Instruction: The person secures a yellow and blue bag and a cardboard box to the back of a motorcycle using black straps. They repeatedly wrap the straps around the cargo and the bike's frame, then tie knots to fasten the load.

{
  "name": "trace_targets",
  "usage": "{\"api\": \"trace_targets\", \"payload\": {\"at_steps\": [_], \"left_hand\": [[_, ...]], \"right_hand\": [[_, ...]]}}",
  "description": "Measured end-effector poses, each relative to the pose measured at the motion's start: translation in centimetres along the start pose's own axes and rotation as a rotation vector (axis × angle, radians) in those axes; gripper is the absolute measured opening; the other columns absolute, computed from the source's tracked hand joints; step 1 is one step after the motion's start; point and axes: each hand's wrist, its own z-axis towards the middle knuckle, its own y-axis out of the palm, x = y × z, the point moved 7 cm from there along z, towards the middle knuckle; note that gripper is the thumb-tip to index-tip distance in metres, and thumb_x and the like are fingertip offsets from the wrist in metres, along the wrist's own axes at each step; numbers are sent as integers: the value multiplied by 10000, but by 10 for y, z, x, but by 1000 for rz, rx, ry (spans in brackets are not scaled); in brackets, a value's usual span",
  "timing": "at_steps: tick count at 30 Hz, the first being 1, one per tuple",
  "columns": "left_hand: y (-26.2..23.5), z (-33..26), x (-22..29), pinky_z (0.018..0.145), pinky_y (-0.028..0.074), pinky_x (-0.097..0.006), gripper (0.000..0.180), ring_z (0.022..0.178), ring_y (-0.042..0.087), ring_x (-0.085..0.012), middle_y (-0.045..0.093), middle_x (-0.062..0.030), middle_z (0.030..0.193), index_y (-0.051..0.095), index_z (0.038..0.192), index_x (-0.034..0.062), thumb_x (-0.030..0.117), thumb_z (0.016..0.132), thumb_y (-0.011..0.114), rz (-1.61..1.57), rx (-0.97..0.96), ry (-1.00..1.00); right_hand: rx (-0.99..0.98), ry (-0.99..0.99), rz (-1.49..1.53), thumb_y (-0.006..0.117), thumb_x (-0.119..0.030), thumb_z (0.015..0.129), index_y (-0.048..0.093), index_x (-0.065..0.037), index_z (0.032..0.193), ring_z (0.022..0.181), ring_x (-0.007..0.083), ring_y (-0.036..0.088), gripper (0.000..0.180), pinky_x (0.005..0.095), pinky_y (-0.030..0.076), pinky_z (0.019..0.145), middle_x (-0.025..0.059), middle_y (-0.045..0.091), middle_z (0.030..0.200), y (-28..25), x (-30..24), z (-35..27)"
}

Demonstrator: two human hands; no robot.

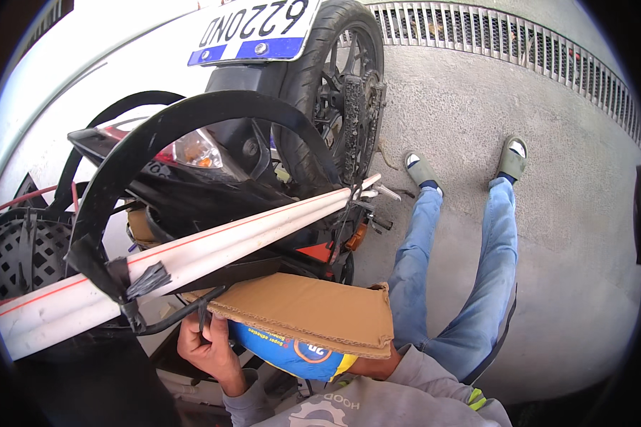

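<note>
Below the black tubular rack bar (181, 313), my left hand (208, 346) has its fingers bent and pressed together on a black strap (204, 313) that hangs from the bar. Just right of it lies a folded sheet of brown cardboard (306, 306) on top of a blue and yellow plastic bag (278, 352). My right forearm reaches under the cardboard's right end, where cardboard and bag hide the right hand and its fingers. Long white plastic pipes (214, 245) with a red line run diagonally above the cardboard, bound with black tape (149, 280).
A motorcycle stands ahead, its rear wheel (335, 92) and number plate (256, 32) at the top. Large black hoops (214, 107) arch over the pipes. A black lattice basket (28, 249) is at far left. A metal drain grate (477, 32) crosses the concrete floor (548, 235).
</note>
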Motion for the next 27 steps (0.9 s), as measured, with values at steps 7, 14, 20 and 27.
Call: {"api": "trace_targets", "payload": {"at_steps": [7,14,20,27], "left_hand": [[6,8,-1,626,305,-212,295,651,381,-57,485,28,677,476,670,65,57,828,725,-376,45,-137],[16,-2,5,576,218,-251,390,630,302,-68,374,25,623,355,614,67,114,838,671,-326,35,74],[18,0,2,588,206,-248,372,634,298,-54,390,42,636,346,630,82,89,859,639,-418,74,21],[16,-3,-1,603,265,-226,390,641,345,-64,394,28,647,361,656,73,77,876,684,-206,137,2]], "right_hand": [[-34,155,177,952,-362,532,465,-23,1344,1184,281,536,1005,402,401,1032,152,550,1294,-16,-13,6],[82,52,93,956,-345,529,410,-2,1369,1233,298,501,1060,410,359,1072,165,514,1331,-20,-28,10],[30,99,169,909,-416,574,408,-34,1393,1281,378,421,1034,464,312,1092,207,448,1367,-25,-20,8],[-125,95,155,793,-289,772,494,-9,1325,1245,310,514,688,406,416,1025,213,536,1308,-73,-2,-14]]}}
